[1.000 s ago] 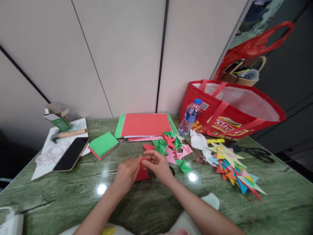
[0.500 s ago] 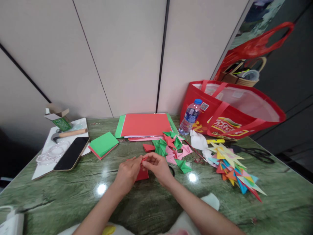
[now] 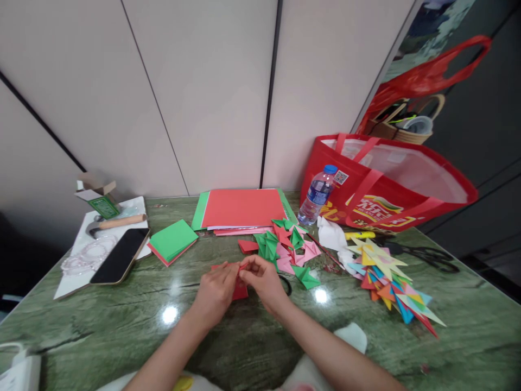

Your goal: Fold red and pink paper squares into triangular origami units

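Observation:
A piece of red paper (image 3: 240,289) lies on the green table, mostly covered by my hands. My left hand (image 3: 217,285) rests over it, its fingers closed on the paper at the upper edge. Against those fingertips, my right hand (image 3: 260,277) pinches a small raised bit of the same paper between thumb and forefinger. Just beyond my hands lies a heap of folded green, red and pink paper pieces (image 3: 267,245). To the left is a stack of green and red paper squares (image 3: 173,240).
Larger coloured sheets (image 3: 244,206) lie by the wall. A water bottle (image 3: 317,196) stands before a red shopping bag (image 3: 362,187). At right are a multicoloured paper-piece cluster (image 3: 386,282) and black scissors (image 3: 431,255). A phone (image 3: 121,255) and a wooden-handled tool (image 3: 122,221) lie left.
My left hand has shifted slightly to the right and a red paper edge now shows above it. My right hand keeps its pinch almost in place.

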The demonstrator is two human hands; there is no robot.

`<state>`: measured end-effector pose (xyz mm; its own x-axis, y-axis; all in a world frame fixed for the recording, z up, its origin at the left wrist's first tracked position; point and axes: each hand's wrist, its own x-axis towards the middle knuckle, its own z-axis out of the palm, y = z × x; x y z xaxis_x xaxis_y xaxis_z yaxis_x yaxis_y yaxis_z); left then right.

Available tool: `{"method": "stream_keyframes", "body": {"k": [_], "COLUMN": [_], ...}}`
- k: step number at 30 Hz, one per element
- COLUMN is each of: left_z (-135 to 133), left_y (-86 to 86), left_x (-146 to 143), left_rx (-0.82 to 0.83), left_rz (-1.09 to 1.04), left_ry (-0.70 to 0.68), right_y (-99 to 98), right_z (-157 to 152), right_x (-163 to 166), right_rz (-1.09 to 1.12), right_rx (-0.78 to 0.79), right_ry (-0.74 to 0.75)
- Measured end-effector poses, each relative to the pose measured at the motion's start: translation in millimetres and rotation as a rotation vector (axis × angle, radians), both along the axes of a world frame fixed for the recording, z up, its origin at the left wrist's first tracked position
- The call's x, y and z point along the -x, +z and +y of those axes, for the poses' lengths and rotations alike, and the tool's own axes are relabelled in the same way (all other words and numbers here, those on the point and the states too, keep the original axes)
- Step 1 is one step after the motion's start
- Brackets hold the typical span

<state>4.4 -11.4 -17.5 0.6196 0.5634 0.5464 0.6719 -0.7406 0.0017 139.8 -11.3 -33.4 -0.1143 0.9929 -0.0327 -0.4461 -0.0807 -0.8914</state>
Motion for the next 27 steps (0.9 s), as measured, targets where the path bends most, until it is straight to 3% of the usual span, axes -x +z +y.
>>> {"method": "stream_keyframes", "body": {"k": [12,27], "left_z": [3.1,0.9], "left_y": [0.1,3.2], "left_x": [6.2,7.5], "left_rx": [-0.099,-0.074], "left_rz": [-0.058,-0.043], "left_ry": [-0.01,-0.023], "right_y": [7.4,6.9], "right_z": [0.7,0.4], "right_x": [-5.7,-6.3], "right_rz": [-0.075,-0.107], "right_rx": [-0.081,-0.112], "right_ry": [-0.015,-0.029]}}
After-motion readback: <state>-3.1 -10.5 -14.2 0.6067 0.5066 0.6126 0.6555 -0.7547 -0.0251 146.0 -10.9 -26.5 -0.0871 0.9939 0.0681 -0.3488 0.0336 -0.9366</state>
